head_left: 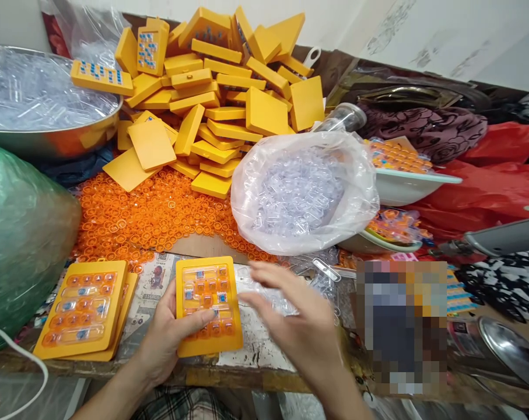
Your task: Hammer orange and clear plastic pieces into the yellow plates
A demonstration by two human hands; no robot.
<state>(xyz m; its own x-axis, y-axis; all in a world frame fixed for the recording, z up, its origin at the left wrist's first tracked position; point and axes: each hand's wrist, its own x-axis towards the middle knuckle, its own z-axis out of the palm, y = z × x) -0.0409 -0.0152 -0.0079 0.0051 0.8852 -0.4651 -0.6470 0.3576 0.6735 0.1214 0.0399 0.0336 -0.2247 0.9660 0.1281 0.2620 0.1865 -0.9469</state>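
My left hand [163, 335] is closed around the left side of a yellow board [238, 338], its thumb lying across the front. Orange rings, clear covers and a few blue pieces sit in rows in the board's recess. My right hand [297, 326] is just right of the board, slightly blurred, with thumb and fingers apart and nothing visible between them. Loose clear plastic pieces [281, 300] lie behind it on the worktop. To the left, a filled yellow board [78, 303] lies on top of another.
Many orange rings [133, 213] are spread behind the boards, below a heap of yellow boards [220, 105]. A plastic bag [242, 204] holds clear pieces. A metal basin [72, 140] and a green bag [23, 245] stand left, bowls [413, 184] right.
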